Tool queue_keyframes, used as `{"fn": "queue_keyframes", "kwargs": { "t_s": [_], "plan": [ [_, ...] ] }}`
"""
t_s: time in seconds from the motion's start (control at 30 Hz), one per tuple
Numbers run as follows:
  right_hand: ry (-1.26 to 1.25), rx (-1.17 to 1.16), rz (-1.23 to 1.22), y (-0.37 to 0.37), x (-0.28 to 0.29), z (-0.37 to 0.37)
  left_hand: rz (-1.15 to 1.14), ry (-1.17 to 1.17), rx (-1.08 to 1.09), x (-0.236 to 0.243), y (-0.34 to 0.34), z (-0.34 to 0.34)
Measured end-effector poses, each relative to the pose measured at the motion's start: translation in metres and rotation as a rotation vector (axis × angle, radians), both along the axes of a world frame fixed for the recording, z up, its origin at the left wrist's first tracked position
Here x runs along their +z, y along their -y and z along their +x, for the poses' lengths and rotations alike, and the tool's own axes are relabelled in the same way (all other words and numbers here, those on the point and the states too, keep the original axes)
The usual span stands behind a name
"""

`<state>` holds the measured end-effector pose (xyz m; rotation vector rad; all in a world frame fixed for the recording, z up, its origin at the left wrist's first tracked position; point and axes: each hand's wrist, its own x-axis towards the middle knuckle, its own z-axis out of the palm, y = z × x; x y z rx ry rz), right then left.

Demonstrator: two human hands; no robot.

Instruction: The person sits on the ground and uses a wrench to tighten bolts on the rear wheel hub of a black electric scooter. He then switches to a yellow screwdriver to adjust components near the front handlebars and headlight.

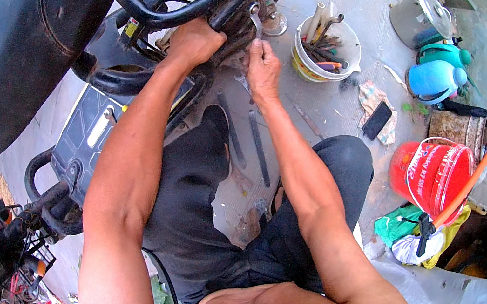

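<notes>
My right hand (260, 71) is closed on a silver wrench (257, 25), whose ring end sits on a bolt at the scooter's black tubular frame. My left hand (194, 41) grips the scooter (150, 14) just left of the wrench, by a black tube; its fingertips are partly hidden. A round metal part (276, 23) is beside the wrench head. The long black seat (29, 45) fills the upper left, above a grey battery-like panel (91, 139). Long metal bars (259, 151) lie on the floor below my hands.
A white bucket of tools (303, 65) stands right of my hands, beside a phone (378, 120) on a cloth. Farther right are a pot (413, 22), blue and teal watering cans (429, 79), a red bucket (420, 175) and bunched cloths (408, 244). My bent legs frame the floor below.
</notes>
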<state>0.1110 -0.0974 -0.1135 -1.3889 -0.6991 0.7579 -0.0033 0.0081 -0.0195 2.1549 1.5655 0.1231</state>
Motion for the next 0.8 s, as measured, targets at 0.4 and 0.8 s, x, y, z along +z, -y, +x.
{"fn": "queue_keyframes", "kwargs": {
  "t_s": [0.4,0.8],
  "plan": [
    [-0.845,0.029,-0.067,0.006,0.077,-0.042,0.014,0.032,0.034,0.009,0.007,0.003],
    [-0.486,-0.100,-0.010,0.019,0.053,-0.005,0.054,-0.014,0.041,0.003,0.003,0.003]
  ]
}}
